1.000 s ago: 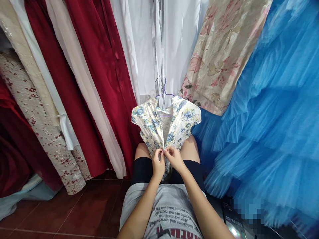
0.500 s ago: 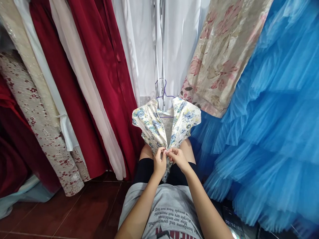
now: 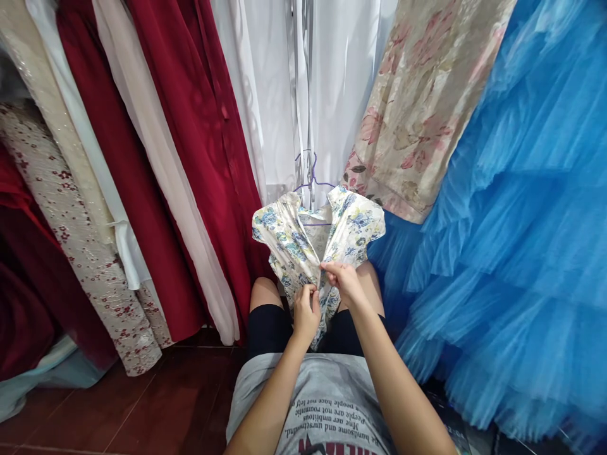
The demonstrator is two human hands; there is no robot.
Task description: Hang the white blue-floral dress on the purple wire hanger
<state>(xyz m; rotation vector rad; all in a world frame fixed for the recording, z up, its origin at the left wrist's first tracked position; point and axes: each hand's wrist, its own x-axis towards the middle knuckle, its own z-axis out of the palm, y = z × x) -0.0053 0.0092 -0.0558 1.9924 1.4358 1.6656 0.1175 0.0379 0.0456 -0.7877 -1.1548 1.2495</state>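
At frame centre, the floral blouse (image 3: pixel 353 227) hung on a purple hanger (image 3: pixel 312 184). The left hand (image 3: pixel 306 311) and the right hand (image 3: pixel 345 282) each pinched its front edges. Matching those edges level and taut would probably suit this step best.

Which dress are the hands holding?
The little blue-flowered dress on the purple hanger. The red dress and blue tulle dress hang beside it, unheld.

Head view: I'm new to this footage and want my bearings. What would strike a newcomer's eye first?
The bright blue tulle dress fills the right side in ruffled tiers. In the centre a small blue-flowered garment hangs on a purple hanger, and the left hand and right hand pinch its open front edges, the right a little higher. Dark red gowns hang along the left.
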